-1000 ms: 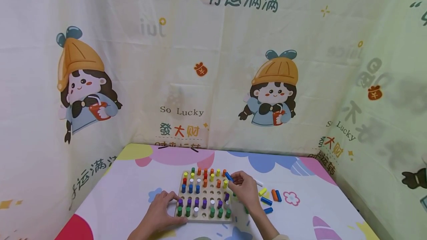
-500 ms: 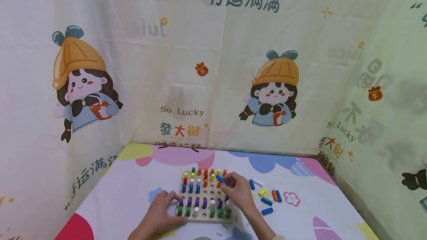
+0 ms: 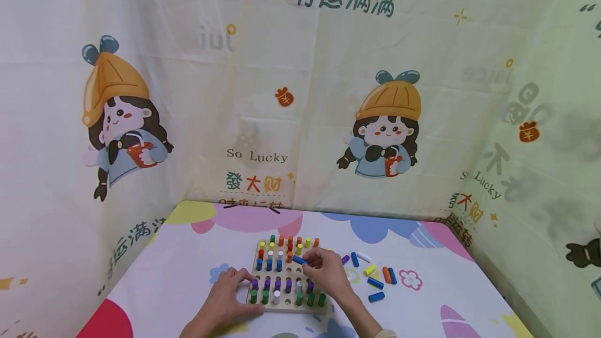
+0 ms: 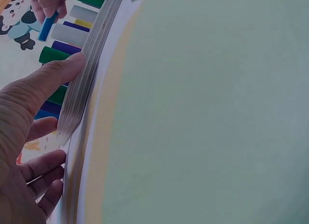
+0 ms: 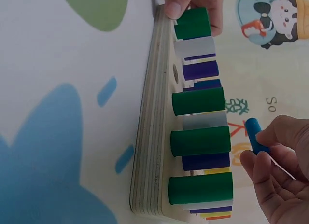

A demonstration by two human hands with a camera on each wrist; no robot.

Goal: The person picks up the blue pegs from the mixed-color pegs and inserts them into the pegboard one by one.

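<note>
Upright pegs (image 3: pixel 279 265) stand in the pegboard (image 3: pixel 293 307) on the table (image 3: pixel 413 306); left hand (image 3: pixel 227 296) at its front left corner; right hand (image 3: pixel 330 274) above it, holding a peg (image 3: pixel 299 260); loose pegs (image 3: pixel 375 283) lie right of the pegboard; a curtain (image 3: pixel 319 124) hangs behind.

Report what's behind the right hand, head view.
The pegboard and table; an orange peg shows just past the right hand. Whatever sits directly behind the hand is covered, so cannot be seen.

Soft, diffuse light fills the head view, where the cream cartoon-printed fabric backdrop (image 3: pixel 319 56) takes a greenish cast at right. Small multicoloured cylindrical pegs (image 3: pixel 279 265) look slightly soft there. Both wrist views are dimmer and greyer, the left's pale green printed tabletop (image 4: pixel 203 113) darkening toward the lower right.
</note>
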